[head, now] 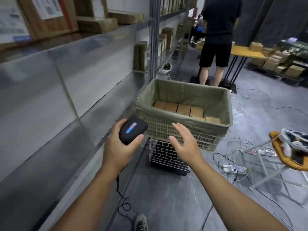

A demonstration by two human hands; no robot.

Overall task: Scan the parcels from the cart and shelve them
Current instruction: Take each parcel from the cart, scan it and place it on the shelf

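The left hand (119, 147) grips one black scanner (132, 130). The right hand (185, 144), open and empty, hovers before the cart (175, 129). Beyond it, five brown parcels (180, 110) lie inside the cart's green liner. Metal shelves (75, 84) stand left of the left hand.

Shelf labels (48, 7) blur beyond reading. The scanner (132, 131) hides its own window, and its cord (122, 199) perhaps continues past the bottom edge.
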